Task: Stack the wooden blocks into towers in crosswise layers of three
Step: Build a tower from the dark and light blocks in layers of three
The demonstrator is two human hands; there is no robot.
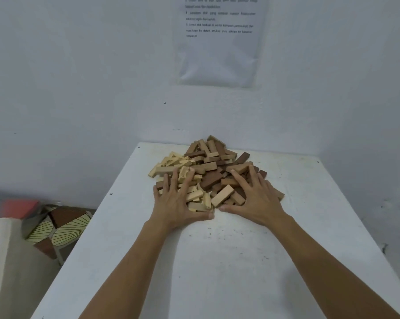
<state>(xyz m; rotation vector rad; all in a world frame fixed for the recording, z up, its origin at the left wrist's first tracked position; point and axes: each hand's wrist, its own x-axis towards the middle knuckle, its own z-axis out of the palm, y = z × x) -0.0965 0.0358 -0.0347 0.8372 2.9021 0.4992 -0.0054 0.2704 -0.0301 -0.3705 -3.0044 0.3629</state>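
A loose heap of wooden blocks (pixel 209 168) lies at the far end of the white table (pixel 217 261), pale ones on the left, brown ones on the right and back. My left hand (pixel 177 199) rests flat with spread fingers on the pale near-left part of the heap. My right hand (pixel 255 195) lies flat on the brown near-right part, fingers spread too. Both thumbs touch the table at the heap's near edge, almost meeting. Neither hand grips a block. No tower stands on the table.
White walls close in behind and to the right of the table. A printed sheet (pixel 219 40) hangs on the back wall. Left of the table, lower down, sit a patterned stool (pixel 58 229) and a white surface (pixel 1 261).
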